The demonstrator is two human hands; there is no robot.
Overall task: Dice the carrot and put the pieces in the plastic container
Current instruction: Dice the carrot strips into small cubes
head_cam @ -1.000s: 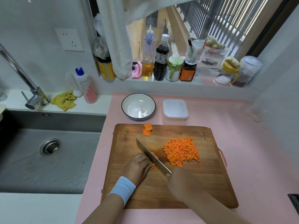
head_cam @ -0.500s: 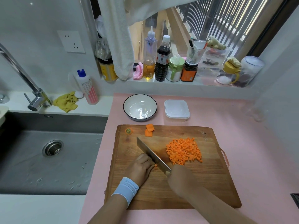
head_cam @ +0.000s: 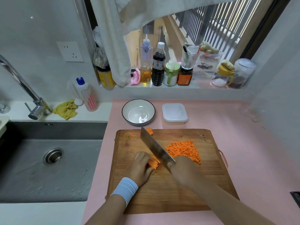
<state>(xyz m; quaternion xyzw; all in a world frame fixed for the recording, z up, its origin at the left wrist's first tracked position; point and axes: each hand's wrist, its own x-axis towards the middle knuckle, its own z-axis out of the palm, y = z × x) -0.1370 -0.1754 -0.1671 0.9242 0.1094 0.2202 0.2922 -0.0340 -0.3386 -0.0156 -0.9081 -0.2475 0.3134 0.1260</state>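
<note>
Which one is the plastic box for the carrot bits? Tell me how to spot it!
Find the big wooden cutting board on the pink counter. Just past its far edge sit two dishes side by side. The plastic container is the right one: square and milky white, while the bowl beside it is round with a dark rim.
</note>
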